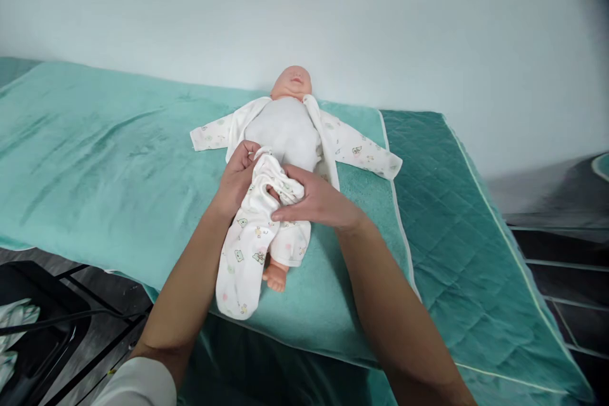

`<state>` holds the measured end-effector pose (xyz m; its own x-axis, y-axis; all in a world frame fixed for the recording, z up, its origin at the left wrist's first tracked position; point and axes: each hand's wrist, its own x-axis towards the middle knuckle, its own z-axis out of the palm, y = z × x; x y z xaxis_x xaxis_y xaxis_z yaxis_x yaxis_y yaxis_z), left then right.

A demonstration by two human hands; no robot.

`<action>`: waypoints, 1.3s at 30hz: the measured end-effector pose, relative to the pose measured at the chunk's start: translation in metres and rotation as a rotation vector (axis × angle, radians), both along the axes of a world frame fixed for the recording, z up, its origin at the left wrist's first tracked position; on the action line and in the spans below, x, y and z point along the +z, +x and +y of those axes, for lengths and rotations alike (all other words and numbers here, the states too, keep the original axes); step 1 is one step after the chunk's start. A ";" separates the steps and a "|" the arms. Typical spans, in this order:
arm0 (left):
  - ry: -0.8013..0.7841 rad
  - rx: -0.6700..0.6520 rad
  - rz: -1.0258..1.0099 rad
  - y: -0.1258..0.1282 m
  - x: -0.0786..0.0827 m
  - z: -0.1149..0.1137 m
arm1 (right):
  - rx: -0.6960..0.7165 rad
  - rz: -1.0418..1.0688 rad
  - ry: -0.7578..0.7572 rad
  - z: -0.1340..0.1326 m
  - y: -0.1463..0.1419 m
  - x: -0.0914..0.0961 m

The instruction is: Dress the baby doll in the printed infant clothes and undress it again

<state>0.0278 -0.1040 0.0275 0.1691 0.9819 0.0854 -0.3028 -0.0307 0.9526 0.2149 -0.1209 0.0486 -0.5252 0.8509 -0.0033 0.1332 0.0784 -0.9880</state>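
Head view, looking down on a bed-like surface.

Doll: lies on its back, head toward the wall, feet toward the viewer. White cloth torso is uncovered.

Jacket: printed white, lies open under the doll. Both sleeves are spread flat out to the sides on the towel.

Trousers: same printed white fabric, on the doll's lower body. The waistband is bunched up at the belly, just below the bare torso. One bare foot sticks out of the shorter-looking leg. The other trouser leg runs long and flat to the towel's near edge; no foot shows there.

Left hand: closed, finger and thumb pinching the waistband at the doll's hip on the viewer's left side. The wrist rests against the trouser leg.

Right hand: palm down across the doll's hips, fingers curled into the bunched waistband fabric and gripping it. The two hands sit close together, with the gathered cloth between them.

Surroundings: the towel is teal and plush and covers most of the surface. A quilted pad of darker teal shows beyond the towel's right edge and under its near edge. A white cuff shows at the left forearm. A black stand is at lower left, beside the bed, with a pale cloth in it.
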 end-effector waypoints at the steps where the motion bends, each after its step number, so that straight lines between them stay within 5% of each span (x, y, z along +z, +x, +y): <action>1: -0.002 0.010 0.019 0.000 0.000 0.000 | 0.005 -0.045 -0.007 -0.002 -0.002 0.001; 4: 0.045 0.011 0.113 -0.004 0.003 -0.001 | -0.102 0.050 -0.077 -0.002 -0.009 -0.006; 8: 0.113 -0.218 0.278 -0.010 0.007 -0.004 | -0.397 0.327 -0.155 0.006 -0.015 -0.021; 11: 0.034 -0.296 0.320 -0.012 0.006 -0.006 | -0.488 0.421 -0.175 0.011 -0.017 -0.025; 17: -0.060 -0.095 0.029 -0.008 -0.006 -0.008 | -0.364 0.401 -0.150 0.007 -0.014 -0.020; 23: 0.015 0.050 0.040 -0.009 -0.006 -0.007 | -0.087 0.023 -0.079 0.000 -0.002 -0.004; 34: -0.042 -0.121 0.090 -0.007 0.000 -0.011 | -0.356 0.404 -0.198 0.002 -0.018 -0.022; 39: -0.034 -0.115 -0.009 -0.009 -0.009 -0.004 | -0.294 0.371 -0.159 0.002 -0.015 -0.022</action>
<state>0.0192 -0.1083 0.0186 0.2802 0.9584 0.0550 -0.3114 0.0366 0.9496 0.2001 -0.1188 0.0270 -0.2540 0.9672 -0.0038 -0.2356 -0.0657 -0.9696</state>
